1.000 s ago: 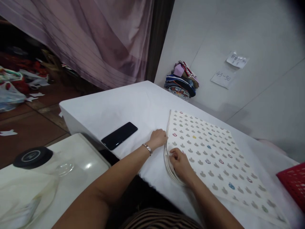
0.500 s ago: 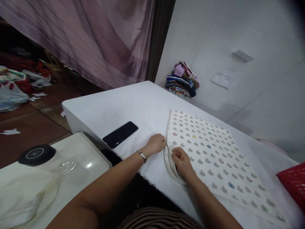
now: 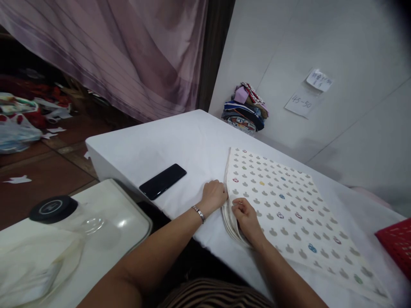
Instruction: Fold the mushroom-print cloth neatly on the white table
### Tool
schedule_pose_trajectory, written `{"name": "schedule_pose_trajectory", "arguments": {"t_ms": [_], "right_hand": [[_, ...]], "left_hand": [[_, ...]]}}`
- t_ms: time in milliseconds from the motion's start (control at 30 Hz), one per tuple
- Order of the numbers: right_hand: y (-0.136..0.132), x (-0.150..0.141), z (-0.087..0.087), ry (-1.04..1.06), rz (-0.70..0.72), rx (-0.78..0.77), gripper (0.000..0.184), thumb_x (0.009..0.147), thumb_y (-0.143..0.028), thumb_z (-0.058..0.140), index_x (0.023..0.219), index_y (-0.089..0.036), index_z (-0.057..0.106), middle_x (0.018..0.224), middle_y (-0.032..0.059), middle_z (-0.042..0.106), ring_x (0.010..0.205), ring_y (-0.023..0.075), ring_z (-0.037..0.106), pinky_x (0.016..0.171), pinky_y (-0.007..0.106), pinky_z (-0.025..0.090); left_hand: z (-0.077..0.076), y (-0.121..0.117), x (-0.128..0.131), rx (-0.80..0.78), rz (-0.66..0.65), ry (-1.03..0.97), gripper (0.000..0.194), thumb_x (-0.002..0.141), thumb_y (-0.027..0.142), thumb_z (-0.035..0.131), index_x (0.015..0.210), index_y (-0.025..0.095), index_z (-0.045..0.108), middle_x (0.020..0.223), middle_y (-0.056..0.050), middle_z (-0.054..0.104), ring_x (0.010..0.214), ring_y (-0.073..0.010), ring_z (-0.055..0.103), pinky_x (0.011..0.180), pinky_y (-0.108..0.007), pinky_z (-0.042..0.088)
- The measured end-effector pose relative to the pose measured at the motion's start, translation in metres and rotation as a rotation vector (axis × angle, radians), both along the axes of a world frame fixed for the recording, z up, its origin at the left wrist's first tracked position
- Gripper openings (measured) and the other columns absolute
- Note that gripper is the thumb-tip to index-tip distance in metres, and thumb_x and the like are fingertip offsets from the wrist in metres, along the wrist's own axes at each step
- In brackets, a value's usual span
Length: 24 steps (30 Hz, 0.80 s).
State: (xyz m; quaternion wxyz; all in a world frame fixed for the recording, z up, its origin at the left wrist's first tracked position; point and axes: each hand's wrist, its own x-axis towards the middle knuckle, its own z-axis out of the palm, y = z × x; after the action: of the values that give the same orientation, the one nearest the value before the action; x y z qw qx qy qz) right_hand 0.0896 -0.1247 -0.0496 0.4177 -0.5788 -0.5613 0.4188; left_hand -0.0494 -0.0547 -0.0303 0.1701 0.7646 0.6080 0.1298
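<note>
A white cloth [image 3: 272, 201] printed with grey bunny-like shapes and a few coloured ones lies folded in layers on the white-covered table. At its left edge, my left hand [image 3: 214, 196] is closed, fingertips curled in against the stacked layers and partly hidden; a metal band circles that wrist. Just to the right, my right hand [image 3: 245, 217] pinches the near left part of the cloth, where several layers curve and lift apart. A dark phone [image 3: 163, 181] rests flat to the left of my hands.
Folded clothes [image 3: 244, 111] are stacked by the wall beyond the table. Paper notes [image 3: 300, 105] hang on the wall. A red basket [image 3: 394, 244] stands at the right. On the left, a pale surface [image 3: 125, 205] bears a jar with a black lid [image 3: 53, 208]. A pink curtain [image 3: 135, 51] hangs behind.
My left hand has shifted slightly right, closer against the cloth's edge. My right hand stays nearly in place. The upper wall note has swung down, showing its writing.
</note>
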Motion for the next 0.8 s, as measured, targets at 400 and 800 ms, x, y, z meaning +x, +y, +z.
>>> {"name": "schedule_pose_trajectory", "arguments": {"t_ms": [400,800], "right_hand": [[0.001,-0.004,0.001,-0.096,0.018,0.008,0.026,0.075,-0.034,0.053,0.096,-0.018,0.052,0.055,-0.0077,0.043,0.048,0.0101,0.037,0.050,0.024,0.030],[0.003,-0.005,0.011,-0.342,0.171,0.068,0.034,0.084,-0.035,0.044,0.104,-0.018,0.065,0.067,0.0002,0.062,0.066,0.0169,0.056,0.065,0.028,0.044]], "left_hand": [[-0.005,0.003,-0.005,-0.003,0.024,0.017,0.022,0.076,0.022,0.048,0.081,0.017,0.069,0.089,-0.008,0.067,0.084,-0.0198,0.061,0.072,-0.029,0.042],[-0.002,-0.001,-0.008,0.024,0.031,-0.019,0.019,0.076,0.020,0.048,0.077,0.017,0.067,0.086,-0.006,0.065,0.081,-0.0193,0.060,0.069,-0.029,0.041]]}}
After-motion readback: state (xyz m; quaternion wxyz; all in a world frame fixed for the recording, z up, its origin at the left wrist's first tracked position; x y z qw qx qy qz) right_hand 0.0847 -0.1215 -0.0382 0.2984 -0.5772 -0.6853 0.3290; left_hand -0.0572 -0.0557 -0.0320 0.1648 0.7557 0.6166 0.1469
